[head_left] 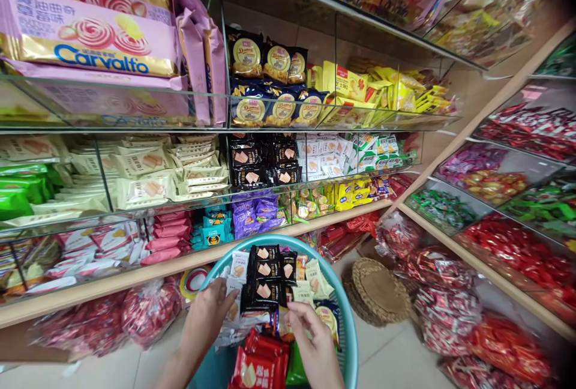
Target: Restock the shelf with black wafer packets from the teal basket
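A teal plastic basket point(345, 293) stands below the shelves, filled with small wrapped snacks. In its upper part lies a cluster of black snack packets point(265, 270). My left hand point(209, 311) is over the basket's left side, its fingers bent and a little apart beside white packets point(238, 266). On the other side, my right hand point(312, 335) has its fingers loosely curled and apart, just below cream packets point(317, 281). Red packets point(258, 365) lie between my wrists. A dark blue cookie packet point(328, 317) is partly hidden by my right hand.
Glass-fronted shelves hold pink Carvalfo packs point(99, 35), navy cookie packets point(283, 104) and yellow packets point(355, 86). Candy bins point(508, 173) line the right. Floor items include a round woven stack point(380, 290), bagged red sweets point(450, 305) and a tape roll point(194, 280).
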`<state>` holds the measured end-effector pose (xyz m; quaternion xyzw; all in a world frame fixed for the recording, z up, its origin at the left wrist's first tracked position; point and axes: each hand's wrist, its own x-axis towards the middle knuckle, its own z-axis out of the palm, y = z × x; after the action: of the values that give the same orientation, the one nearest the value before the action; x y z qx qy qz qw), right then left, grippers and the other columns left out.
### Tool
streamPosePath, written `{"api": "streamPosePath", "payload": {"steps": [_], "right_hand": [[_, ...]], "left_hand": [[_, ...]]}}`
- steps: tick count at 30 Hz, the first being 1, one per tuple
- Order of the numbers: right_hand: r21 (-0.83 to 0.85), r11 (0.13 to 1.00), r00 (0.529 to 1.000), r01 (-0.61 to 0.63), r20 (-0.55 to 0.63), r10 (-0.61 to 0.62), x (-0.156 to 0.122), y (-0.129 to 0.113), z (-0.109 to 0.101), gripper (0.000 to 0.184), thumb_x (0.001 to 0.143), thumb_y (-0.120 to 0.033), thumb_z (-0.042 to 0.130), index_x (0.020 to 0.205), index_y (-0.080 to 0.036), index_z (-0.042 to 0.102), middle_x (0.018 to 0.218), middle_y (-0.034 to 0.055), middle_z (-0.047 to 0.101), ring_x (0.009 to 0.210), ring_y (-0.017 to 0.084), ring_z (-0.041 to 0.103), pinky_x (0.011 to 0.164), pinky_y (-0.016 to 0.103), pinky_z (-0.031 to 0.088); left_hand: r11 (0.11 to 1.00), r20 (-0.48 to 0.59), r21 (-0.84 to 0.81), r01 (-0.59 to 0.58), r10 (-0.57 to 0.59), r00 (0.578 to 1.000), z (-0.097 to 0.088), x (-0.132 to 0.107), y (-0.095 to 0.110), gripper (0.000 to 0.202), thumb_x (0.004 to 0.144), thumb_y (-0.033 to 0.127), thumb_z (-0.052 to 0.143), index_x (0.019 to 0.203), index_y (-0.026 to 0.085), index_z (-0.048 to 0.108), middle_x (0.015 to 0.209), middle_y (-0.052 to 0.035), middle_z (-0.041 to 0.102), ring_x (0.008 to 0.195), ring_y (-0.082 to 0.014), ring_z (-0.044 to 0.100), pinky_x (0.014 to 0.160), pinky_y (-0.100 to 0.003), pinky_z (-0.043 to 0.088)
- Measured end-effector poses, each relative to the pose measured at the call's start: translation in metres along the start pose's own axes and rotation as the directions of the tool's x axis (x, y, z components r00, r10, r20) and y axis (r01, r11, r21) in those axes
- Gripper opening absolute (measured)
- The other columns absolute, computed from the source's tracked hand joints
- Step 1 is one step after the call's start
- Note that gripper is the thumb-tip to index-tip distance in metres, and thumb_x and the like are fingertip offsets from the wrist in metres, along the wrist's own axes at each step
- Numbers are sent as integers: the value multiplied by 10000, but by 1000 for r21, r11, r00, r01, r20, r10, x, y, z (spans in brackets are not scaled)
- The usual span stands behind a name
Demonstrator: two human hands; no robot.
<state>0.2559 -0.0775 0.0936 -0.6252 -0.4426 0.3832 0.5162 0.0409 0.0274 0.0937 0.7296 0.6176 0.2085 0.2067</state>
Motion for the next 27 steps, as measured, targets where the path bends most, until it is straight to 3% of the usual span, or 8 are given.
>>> {"api": "streamPosePath", "payload": {"steps": [3, 6, 9, 11, 14, 19, 23, 27], "right_hand": [[-2, 1000, 1000, 26, 1, -26, 3, 2, -1, 343, 866, -524, 568, 981, -221, 681, 856, 58, 727, 810, 206, 678, 730, 261, 539], [-2, 999, 998, 53, 14, -53, 5, 4, -3, 330, 871, -499, 568, 996, -213, 675, 858, 69, 726, 810, 209, 677, 713, 263, 551], [4, 998, 998, 58, 14, -58, 6, 5, -4, 323, 874, -489, 565, 1003, -212, 670, 857, 74, 723, 810, 213, 677, 709, 270, 559], [16, 999, 999, 43, 29, -44, 6, 5, -4, 334, 876, -496, 558, 1015, -211, 664, 876, 82, 723, 835, 220, 678, 709, 273, 563], [22, 999, 999, 29, 37, -29, 6, 6, -5, 351, 877, -503, 553, 1033, -207, 659, 910, 92, 727, 884, 229, 682, 759, 284, 561], [-11, 999, 999, 48, -5, -48, 5, 10, -7, 343, 866, -499, 572, 1005, -206, 682, 882, 88, 730, 855, 224, 685, 769, 288, 560], [-6, 998, 996, 67, -53, -67, 6, 9, -10, 345, 838, -512, 604, 972, -212, 708, 859, 90, 737, 839, 238, 692, 712, 292, 575], [-24, 999, 997, 44, -67, -46, 6, 2, -12, 372, 833, -541, 592, 960, -211, 707, 892, 95, 739, 861, 243, 694, 740, 297, 572]], "left_hand": [[998, -80, -42, -36, 33, 996, -5, -4, -9, 332, 885, 445, 452, 1031, 193, 611, 822, -58, 719, 698, -223, 693, 651, -329, 513], [992, -173, -70, -108, 95, 980, -3, -11, -20, 403, 893, 478, 432, 1109, 189, 612, 1133, -128, 683, 1068, -267, 643, 939, -416, 489], [986, -261, -67, -151, 129, 957, 12, -21, -29, 542, 906, 477, 440, 1333, 148, 497, 1424, -194, 500, 1337, -304, 443, 1088, -513, 365], [992, -231, -44, -117, 104, 967, 26, -28, -34, 586, 942, 445, 398, 1461, 178, 350, 1547, -187, 344, 1424, -303, 310, 1118, -570, 293], [994, -150, -19, -109, 105, 983, 46, -33, -38, 594, 982, 382, 327, 1534, 237, 163, 1583, -157, 280, 1453, -274, 241, 1132, -587, 255], [988, -186, 52, -147, 155, 970, 67, -32, -44, 629, 983, 366, 323, 1542, 241, 63, 1570, -146, 316, 1446, -269, 258, 1136, -554, 280], [987, -210, 94, -130, 147, 967, 74, -32, -45, 626, 982, 376, 303, 1541, 237, 60, 1564, -133, 335, 1437, -264, 284, 1134, -534, 291], [986, -215, 143, -89, 119, 969, 73, -33, -39, 598, 977, 389, 269, 1533, 187, 184, 1539, -138, 383, 1430, -282, 299, 1137, -531, 266]]}}
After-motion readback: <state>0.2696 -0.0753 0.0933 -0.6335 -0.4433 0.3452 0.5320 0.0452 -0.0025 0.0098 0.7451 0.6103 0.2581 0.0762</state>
